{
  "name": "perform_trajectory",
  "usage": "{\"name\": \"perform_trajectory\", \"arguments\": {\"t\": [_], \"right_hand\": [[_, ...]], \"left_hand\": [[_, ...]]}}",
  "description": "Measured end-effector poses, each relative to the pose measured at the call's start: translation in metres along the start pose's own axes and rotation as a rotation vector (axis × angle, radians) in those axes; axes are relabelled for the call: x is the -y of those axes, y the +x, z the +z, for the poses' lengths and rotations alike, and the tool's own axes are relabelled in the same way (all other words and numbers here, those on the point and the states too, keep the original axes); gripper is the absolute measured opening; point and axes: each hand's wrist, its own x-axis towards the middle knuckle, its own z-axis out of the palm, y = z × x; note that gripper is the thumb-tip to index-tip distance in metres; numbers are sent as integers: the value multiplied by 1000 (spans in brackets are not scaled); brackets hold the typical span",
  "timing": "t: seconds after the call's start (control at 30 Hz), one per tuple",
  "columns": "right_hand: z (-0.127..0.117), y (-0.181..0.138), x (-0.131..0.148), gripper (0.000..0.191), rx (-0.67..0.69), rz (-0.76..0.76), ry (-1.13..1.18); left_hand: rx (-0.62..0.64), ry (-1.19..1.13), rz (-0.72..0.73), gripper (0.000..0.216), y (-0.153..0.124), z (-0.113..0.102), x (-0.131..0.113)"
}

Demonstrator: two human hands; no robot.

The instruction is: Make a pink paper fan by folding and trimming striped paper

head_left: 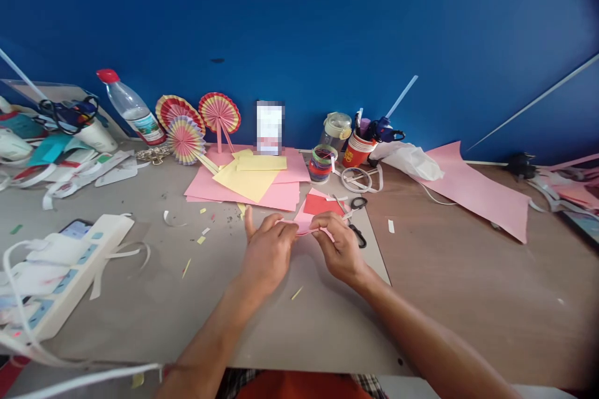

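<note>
Between my two hands is a narrow piece of pink paper (305, 231), perhaps folded. My left hand (269, 248) grips its left end, fingers pressed together and thumb raised apart. Its right end is pinched in the fingertips of my right hand (337, 248). Just beyond lie a red paper piece (322, 204) and more pink paper. A pair of scissors with black handles (359, 203) rests beside my right hand, partly covered by it. Further back, yellow paper sheets (248, 179) lie on a stack of pink sheets (196, 190).
Paper fans (219, 113) and a red-capped bottle (135, 113) stand against the blue wall, near a phone (270, 128). Tape rolls (321, 165), a jar (336, 128) and a red cup (358, 151) are behind the scissors. A power strip (70, 290) sits left; a large pink sheet (486, 190) lies right.
</note>
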Motion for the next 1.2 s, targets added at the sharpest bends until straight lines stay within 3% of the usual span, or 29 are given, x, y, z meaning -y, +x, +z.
{"name": "perform_trajectory", "arguments": {"t": [0.17, 0.47, 0.8, 0.97, 1.2], "right_hand": [[2, -1, -5, 11, -60, 70, 55], [2, -1, -7, 11, -94, 86, 75], [18, 1, -10, 11, -107, 181, 202], [20, 11, -4, 11, -120, 225, 199], [22, 20, 5, 9, -120, 133, 178]], "left_hand": [[49, -41, 5, 24, 6, -8, 0], [21, -40, -15, 23, -15, -26, 30], [-32, 76, 34, 28, -10, -24, 42], [-42, 23, -6, 17, -2, -36, 36], [-30, -71, -24, 10, 17, -43, 21]]}}
